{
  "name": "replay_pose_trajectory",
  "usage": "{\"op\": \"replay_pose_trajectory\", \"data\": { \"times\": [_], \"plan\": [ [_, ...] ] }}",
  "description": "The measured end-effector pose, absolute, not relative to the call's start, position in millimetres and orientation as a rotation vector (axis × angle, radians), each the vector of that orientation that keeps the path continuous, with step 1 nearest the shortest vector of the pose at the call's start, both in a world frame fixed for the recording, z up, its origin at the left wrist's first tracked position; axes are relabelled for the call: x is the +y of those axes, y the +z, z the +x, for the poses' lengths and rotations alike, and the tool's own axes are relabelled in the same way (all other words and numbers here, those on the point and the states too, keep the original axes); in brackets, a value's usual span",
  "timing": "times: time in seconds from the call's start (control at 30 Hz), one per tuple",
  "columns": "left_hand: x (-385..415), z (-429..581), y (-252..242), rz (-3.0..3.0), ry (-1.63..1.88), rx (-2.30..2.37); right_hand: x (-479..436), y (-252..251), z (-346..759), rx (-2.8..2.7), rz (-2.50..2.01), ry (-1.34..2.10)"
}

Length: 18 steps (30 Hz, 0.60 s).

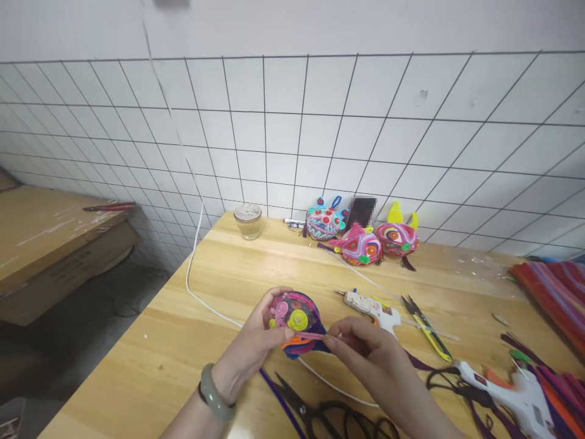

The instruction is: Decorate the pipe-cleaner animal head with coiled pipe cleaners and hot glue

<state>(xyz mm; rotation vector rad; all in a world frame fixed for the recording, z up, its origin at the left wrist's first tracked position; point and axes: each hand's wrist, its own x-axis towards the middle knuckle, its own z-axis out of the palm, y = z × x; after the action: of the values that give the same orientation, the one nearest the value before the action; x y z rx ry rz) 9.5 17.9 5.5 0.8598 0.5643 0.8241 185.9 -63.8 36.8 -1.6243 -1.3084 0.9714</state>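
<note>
My left hand (251, 353) is closed around a round, many-coloured pipe-cleaner ornament (295, 314) with pink and yellow spirals, held just above the wooden table (192, 329). My right hand (365, 353) pinches a pink pipe cleaner (311, 335) that lies across the ornament's lower edge. The fingertips of both hands meet at that strand. A grey-green bangle (214, 393) sits on my left wrist.
Three finished ornaments (361, 235) stand by the tiled wall, a glass cup (247, 221) to their left. Two glue guns (372, 308) (507, 390), yellow snips (427, 329), black scissors (320, 414), a white cable (196, 280) and a pile of pipe cleaners (555, 292) lie around. Cardboard boxes (50, 238) stand left.
</note>
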Motion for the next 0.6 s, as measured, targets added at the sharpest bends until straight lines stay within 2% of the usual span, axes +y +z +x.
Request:
{"op": "replay_pose_trajectory", "data": {
  "times": [0.2, 0.6],
  "plan": [
    [17.0, 10.3, 5.1, 0.878, 0.761, 0.549, -59.3, 31.8, 188.7, -1.301, -1.58, 0.921],
    [15.0, 12.9, 2.5, 0.869, 0.688, 0.553, -56.3, 35.0, 192.6, -1.211, -1.598, 1.113]
  ]
}}
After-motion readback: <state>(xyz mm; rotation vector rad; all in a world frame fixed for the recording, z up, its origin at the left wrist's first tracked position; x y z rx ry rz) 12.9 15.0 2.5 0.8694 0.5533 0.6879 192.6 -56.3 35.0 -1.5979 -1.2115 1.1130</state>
